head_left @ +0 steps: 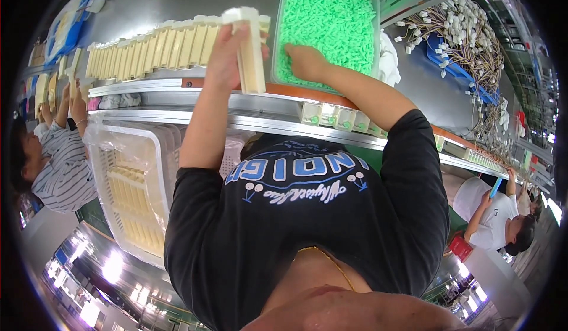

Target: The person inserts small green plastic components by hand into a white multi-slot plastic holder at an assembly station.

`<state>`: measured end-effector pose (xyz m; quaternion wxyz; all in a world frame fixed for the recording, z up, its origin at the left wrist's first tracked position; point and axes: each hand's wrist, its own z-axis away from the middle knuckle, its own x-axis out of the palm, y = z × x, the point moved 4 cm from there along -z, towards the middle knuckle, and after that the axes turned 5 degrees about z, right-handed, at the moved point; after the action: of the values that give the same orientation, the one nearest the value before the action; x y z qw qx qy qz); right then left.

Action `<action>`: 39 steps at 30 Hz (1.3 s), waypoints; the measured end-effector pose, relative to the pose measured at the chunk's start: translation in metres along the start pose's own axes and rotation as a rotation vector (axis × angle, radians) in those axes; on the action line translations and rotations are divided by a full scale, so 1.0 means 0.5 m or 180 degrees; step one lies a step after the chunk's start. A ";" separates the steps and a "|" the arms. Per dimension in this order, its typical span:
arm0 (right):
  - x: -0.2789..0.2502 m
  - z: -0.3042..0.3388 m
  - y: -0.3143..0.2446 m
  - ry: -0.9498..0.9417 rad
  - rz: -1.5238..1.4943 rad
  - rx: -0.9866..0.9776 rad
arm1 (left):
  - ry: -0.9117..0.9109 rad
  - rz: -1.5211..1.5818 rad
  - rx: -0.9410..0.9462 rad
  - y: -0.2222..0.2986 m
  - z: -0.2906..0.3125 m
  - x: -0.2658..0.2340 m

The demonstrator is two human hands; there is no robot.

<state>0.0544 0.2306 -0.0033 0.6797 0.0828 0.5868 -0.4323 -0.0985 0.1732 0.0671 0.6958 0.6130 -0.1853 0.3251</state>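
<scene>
My left hand is closed round a long cream plastic housing, held upright above the table's near edge, with its white end at the top. My right hand reaches into a clear plastic bin full of small green plastic pieces. Its fingers are curled together at the bin's near left side, touching the pieces; whatever lies between the fingertips is hidden. A long row of similar cream housings stands side by side on the metal table, left of the bin and behind my left hand.
Small clear boxes with green pieces line the front rail. A white basket of cream housings stands at lower left. White connectors on brown wires heap at the right. Co-workers sit to the left and right.
</scene>
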 end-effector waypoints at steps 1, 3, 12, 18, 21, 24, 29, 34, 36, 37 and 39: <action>-0.001 0.004 -0.006 0.0005 0.0111 -0.0034 | -0.0144 0.0241 -0.0259 -0.027 0.007 0.005; -0.001 -0.001 -0.005 -0.0035 0.0147 0.0009 | -0.0201 0.0272 -0.0277 -0.044 0.013 0.010; 0.000 -0.011 0.046 0.0216 -0.0359 -0.0275 | 0.0005 0.0686 -0.1291 -0.090 0.039 -0.016; -0.034 0.016 0.063 -0.0312 -0.1791 0.0638 | 0.0081 0.1192 -0.1576 -0.114 0.059 -0.011; -0.030 0.017 0.086 0.0114 -0.1060 0.0377 | -0.0018 0.1039 -0.1495 -0.122 0.064 0.007; -0.021 0.015 0.091 0.0630 -0.0248 -0.0021 | -0.0133 0.0749 -0.1278 -0.115 0.066 0.026; -0.029 0.015 0.097 0.0904 -0.0135 -0.0284 | -0.0364 0.0133 -0.0904 -0.096 0.079 0.051; -0.153 0.052 0.055 0.0192 -0.2793 0.0304 | -0.0655 -0.0733 -0.0347 -0.084 0.105 0.070; -0.220 0.092 0.013 0.0191 -0.3117 0.0200 | -0.0765 -0.0889 -0.0373 -0.083 0.116 0.086; -0.247 0.113 -0.008 0.0186 -0.3434 0.0076 | -0.0866 -0.1047 -0.0383 -0.086 0.118 0.094; -0.283 0.148 -0.054 0.0074 -0.3385 -0.0088 | -0.1022 -0.1043 -0.0387 -0.092 0.124 0.099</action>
<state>0.0982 0.2375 0.1523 0.3612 -0.2303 0.5609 -0.7085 -0.0229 0.1223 0.0771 0.7366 0.6356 -0.2108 0.0945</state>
